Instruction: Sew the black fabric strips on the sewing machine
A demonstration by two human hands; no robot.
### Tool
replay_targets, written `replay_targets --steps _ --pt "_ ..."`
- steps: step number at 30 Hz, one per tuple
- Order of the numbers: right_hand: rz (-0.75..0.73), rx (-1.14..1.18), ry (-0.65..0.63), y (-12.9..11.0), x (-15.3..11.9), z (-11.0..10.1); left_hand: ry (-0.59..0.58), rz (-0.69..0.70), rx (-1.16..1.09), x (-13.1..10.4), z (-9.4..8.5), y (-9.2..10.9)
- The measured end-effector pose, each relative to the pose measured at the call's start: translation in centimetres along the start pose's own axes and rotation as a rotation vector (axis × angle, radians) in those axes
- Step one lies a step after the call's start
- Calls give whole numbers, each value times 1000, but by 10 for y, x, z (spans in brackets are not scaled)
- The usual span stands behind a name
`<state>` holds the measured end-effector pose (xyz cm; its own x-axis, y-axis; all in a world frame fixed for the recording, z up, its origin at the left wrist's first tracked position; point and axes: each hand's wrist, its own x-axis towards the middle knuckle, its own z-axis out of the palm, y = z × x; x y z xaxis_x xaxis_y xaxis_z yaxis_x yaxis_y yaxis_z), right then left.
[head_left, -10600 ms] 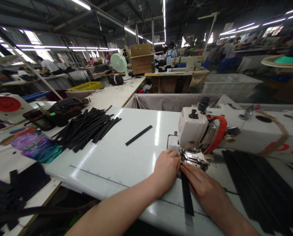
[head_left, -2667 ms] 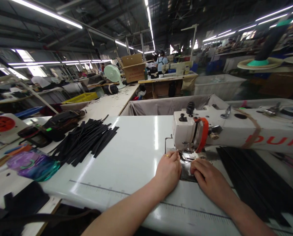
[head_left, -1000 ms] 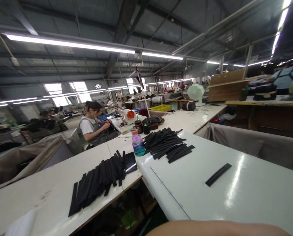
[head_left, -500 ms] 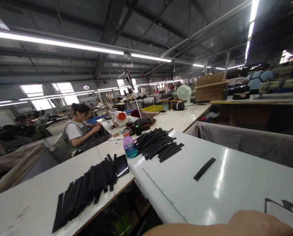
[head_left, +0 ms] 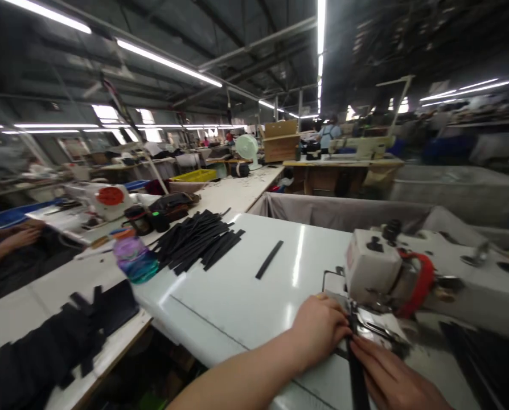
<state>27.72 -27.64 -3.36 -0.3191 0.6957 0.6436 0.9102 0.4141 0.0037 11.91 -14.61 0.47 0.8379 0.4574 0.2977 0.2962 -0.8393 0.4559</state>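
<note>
My left hand (head_left: pixel 320 327) is closed at the sewing machine's needle area, its fingertips pinching a black fabric strip (head_left: pixel 357 378). Just to the right and nearer, my right hand (head_left: pixel 391 373) presses its fingers together along the same strip. The white sewing machine (head_left: pixel 372 265), with a red band on its head, stands over the strip's far end; the needle itself is hidden. A single black strip (head_left: pixel 269 259) lies on the glossy table (head_left: pixel 220 302), and a pile of black strips (head_left: pixel 197 239) rests at its far left.
A purple and teal bottle (head_left: pixel 135 256) stands by the pile. More black strips (head_left: pixel 41 341) cover the left table. Another person's hands (head_left: pixel 24 236) hold dark cloth at far left. A green fan (head_left: pixel 246 148) and cardboard box (head_left: pixel 281 141) stand further back.
The view has swung right, bringing the sewing machine and both my hands into sight. Earlier only one forearm and part of a hand showed at the bottom edge.
</note>
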Motion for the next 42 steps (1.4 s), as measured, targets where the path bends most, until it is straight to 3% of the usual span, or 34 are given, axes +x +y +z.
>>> replay_targets --steps 6,13,20,31,42 --pt "45 -168 -20 -18 12 -7 13 -6 -6 -6 0 11" --pt "47 -235 -32 -18 14 -7 45 -15 11 -4 4 11" --pt "85 -252 -50 -20 16 -5 42 -29 66 -2 12 10" --pt "111 -212 -57 -21 21 -9 -60 -50 190 2 15 12" --pt "148 -194 -65 -22 23 -9 -64 -96 262 1 16 17"
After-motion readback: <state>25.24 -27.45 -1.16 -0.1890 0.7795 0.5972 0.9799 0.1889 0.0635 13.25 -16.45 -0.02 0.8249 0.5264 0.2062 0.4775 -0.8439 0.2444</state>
